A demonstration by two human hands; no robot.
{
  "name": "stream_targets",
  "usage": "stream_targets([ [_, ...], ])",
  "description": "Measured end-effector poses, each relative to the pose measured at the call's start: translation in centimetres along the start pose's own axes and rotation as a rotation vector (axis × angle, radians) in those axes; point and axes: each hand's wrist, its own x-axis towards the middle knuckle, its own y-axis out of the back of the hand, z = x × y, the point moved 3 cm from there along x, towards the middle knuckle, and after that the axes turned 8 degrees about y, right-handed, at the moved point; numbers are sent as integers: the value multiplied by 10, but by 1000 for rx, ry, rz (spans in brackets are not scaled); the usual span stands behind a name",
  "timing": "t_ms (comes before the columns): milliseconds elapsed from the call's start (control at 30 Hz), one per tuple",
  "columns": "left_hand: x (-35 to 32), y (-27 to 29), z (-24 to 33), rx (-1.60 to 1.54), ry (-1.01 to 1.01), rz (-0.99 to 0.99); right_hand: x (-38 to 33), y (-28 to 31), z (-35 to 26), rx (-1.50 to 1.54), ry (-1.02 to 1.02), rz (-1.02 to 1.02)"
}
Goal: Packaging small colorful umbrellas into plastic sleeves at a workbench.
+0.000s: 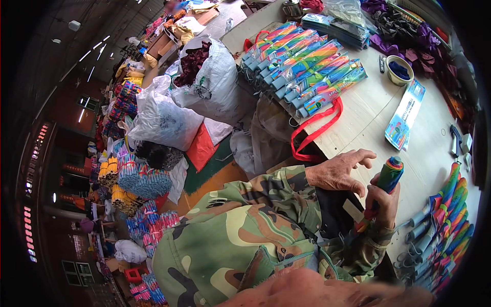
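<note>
My right hand (382, 200) grips a folded rainbow-striped umbrella (389, 173), holding it upright just above the pale table (368, 123). My left hand (338, 170) hovers beside it with fingers spread, holding nothing, close to the table's near edge. Both arms wear camouflage sleeves (245, 225). A flat rainbow-printed sleeve (405, 114) lies on the table beyond my hands.
A row of packaged rainbow umbrellas (306, 66) lies at the table's far side, over a red strap (317, 130). More bare umbrellas (445, 225) are stacked at right. A small bowl (399, 70), purple fabric pieces (404, 30), white sacks (204, 77) and umbrella bundles (138, 176) on the floor.
</note>
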Motion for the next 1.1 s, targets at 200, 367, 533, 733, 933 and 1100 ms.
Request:
stream_targets([
  [200, 12, -28, 21, -669, 177, -288, -16, -42, 28, 108, -128, -140],
  [367, 22, -13, 7, -643, 350, 195, -13, -46, 38, -296, -180, -39],
  [533, 73, -10, -24, -393, 306, 192, -43, -19, 65, -664, -79, 196],
  [733, 131, -24, -29, 568, -298, 362, -78, 14, 79, -522, -43, 469],
  [933, 179, -27, -49, 1120, -634, 330, -98, 27, 91, -344, -142, 553],
  [1100, 189, -25, -61, 1168, -743, 270, -95, 21, 94, -293, -104, 585],
])
